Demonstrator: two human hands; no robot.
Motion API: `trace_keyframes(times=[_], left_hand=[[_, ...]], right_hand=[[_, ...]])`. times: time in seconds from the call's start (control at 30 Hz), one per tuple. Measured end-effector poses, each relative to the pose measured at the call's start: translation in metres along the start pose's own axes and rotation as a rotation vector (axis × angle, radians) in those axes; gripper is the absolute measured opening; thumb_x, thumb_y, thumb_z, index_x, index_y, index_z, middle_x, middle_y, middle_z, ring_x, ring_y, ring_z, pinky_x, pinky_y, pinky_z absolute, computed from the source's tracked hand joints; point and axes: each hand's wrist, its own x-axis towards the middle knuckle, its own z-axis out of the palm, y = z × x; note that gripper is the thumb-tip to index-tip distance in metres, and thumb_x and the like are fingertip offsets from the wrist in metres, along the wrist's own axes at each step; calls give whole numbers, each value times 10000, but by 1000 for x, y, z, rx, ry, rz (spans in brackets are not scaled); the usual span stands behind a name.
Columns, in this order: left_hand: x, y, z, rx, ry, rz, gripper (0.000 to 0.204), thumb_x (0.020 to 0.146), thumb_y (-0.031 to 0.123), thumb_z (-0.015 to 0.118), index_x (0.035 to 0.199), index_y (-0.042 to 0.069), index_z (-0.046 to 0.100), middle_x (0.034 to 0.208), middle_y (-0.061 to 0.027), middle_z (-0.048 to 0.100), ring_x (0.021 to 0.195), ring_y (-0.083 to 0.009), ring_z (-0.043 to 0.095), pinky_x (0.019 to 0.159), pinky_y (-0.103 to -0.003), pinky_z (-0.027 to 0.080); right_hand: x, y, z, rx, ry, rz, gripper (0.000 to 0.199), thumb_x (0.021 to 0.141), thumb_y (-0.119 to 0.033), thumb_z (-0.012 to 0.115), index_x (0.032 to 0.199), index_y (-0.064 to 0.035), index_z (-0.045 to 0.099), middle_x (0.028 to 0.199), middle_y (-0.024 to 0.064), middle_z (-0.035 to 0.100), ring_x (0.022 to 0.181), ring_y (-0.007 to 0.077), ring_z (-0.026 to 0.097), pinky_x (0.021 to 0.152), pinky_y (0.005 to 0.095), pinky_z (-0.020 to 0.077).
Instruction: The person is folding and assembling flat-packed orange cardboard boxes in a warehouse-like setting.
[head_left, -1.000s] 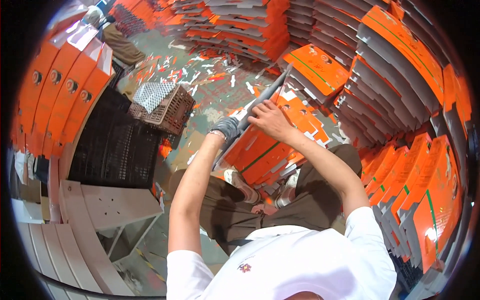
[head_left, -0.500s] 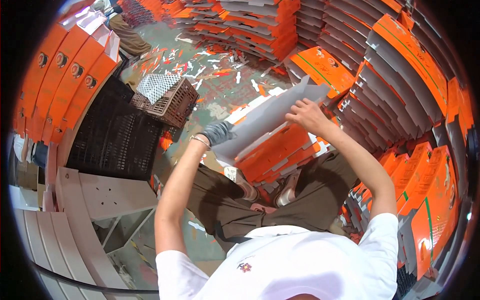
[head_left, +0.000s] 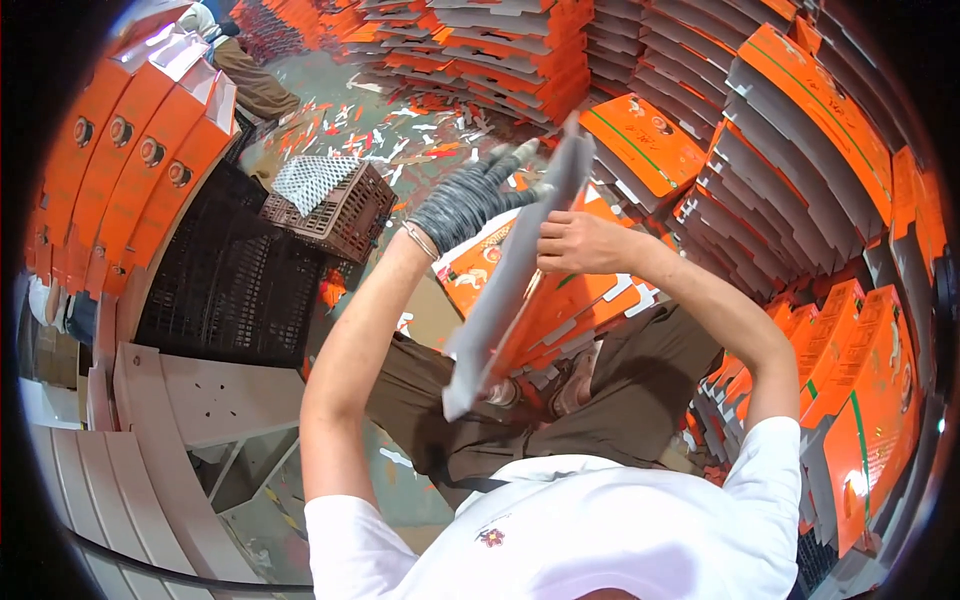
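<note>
In front of my knees a flat die-cut cardboard sheet [head_left: 500, 300] stands tilted, nearly edge-on, its grey side to the left. My right hand [head_left: 585, 243] is bare, with its fingers closed on the sheet from the right side. A striped grey glove covers my left hand [head_left: 465, 205]; its fingers are spread toward the far part of the sheet. Whether the left fingertips touch the sheet I cannot tell. Beneath lies a stack of orange printed cardboard sheets [head_left: 570, 305] between my feet, partly hidden by the held sheet.
Tall stacks of orange and grey cardboard [head_left: 800, 180] rise at the right and at the back. A brown plastic crate [head_left: 345, 215] and a black crate [head_left: 225, 285] stand at the left, near orange boxes [head_left: 130, 150]. Paper scraps litter the floor [head_left: 400, 130]. Another person [head_left: 250, 75] is at far left.
The sheet has swung from lying slanted to standing steeply on edge. My left hand has left its near-left edge and moved up and right, fingers spreading. My right hand has come left and nearer.
</note>
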Motion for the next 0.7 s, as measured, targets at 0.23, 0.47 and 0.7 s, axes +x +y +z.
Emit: trace_keyframes(times=[0.23,0.47,0.7], left_hand=[[-23,-35,-7,135,-147,79,215,650,208,570,859,180,609,998,-18,554,1108,-202,435,1016,-398,259],[-81,-31,1,-454,134,-354,270,719,311,623,898,108,624,787,-82,619,746,-268,590,656,-361,460],[-61,28,54,-474,-4,-285,306,744,359,591,877,83,595,815,-121,594,723,-307,572,644,-371,449]], right_hand=[[-8,29,-55,-147,202,282,328,718,-136,553,1043,-181,561,1145,42,490,1110,231,435,965,362,334],[-175,-11,33,1250,810,1325,570,872,-535,300,1318,-181,321,1365,70,294,1284,191,222,1007,415,219],[-119,-45,82,1427,1017,1546,705,849,-587,267,1359,-104,200,1390,72,238,1276,215,219,1028,423,126]])
